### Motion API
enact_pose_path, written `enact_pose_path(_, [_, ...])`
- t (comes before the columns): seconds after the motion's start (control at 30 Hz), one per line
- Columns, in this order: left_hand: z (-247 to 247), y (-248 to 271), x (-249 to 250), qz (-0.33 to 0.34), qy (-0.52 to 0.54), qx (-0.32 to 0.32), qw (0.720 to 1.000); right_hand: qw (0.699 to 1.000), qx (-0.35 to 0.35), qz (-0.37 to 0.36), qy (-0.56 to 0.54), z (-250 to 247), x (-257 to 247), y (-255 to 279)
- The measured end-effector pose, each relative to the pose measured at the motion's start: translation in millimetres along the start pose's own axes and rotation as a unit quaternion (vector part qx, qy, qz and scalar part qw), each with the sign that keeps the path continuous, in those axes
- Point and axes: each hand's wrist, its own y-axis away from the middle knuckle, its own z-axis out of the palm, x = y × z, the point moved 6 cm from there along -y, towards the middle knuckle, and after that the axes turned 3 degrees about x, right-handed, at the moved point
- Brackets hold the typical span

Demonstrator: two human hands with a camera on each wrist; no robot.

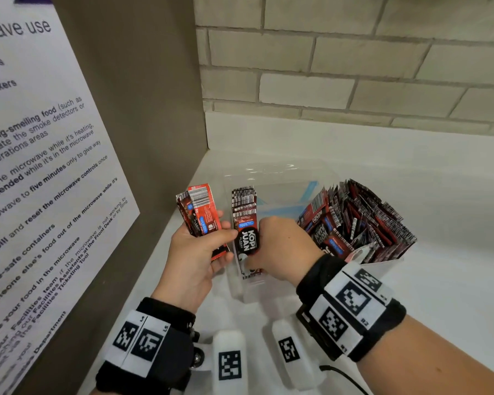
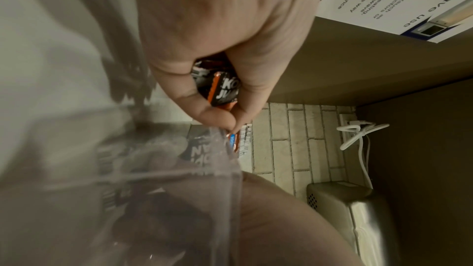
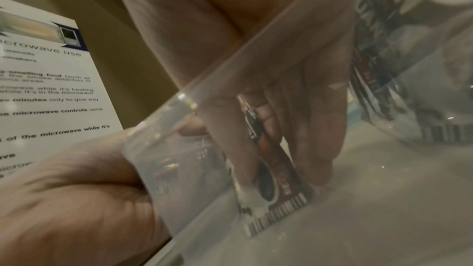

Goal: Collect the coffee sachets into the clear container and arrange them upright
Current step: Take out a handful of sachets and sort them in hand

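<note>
A clear container [image 1: 280, 178] stands on the white counter. My right hand [image 1: 254, 252] reaches into it and pinches a stack of black-and-red coffee sachets [image 1: 244, 220] that stands upright against the left wall. Seen through the wall in the right wrist view, the stack [image 3: 274, 185] rests its lower edge on the container floor, between the thumb and fingers of my right hand [image 3: 281, 145]. My left hand [image 1: 220, 246] is just left of the container and grips a bundle of sachets [image 1: 200, 212]. Those sachets [image 2: 220, 88] also show inside my left hand's curled fingers [image 2: 256, 80].
A second box [image 1: 382, 260], packed with leaning sachets [image 1: 357, 218], stands right of the clear container. A brown panel with a microwave-use poster [image 1: 40, 155] closes the left side, and a brick wall [image 1: 354, 67] the back. A metal appliance [image 2: 353, 213] and a white cable [image 2: 363, 149] sit farther along.
</note>
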Motion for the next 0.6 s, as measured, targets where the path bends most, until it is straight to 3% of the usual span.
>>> enact_pose_path(0.6, [2.6, 0.9, -1.3, 0.008, 0.011, 0.007, 1.0, 0.999, 0.027, -0.014, -0.029, 0.2, -4.2, 1.2])
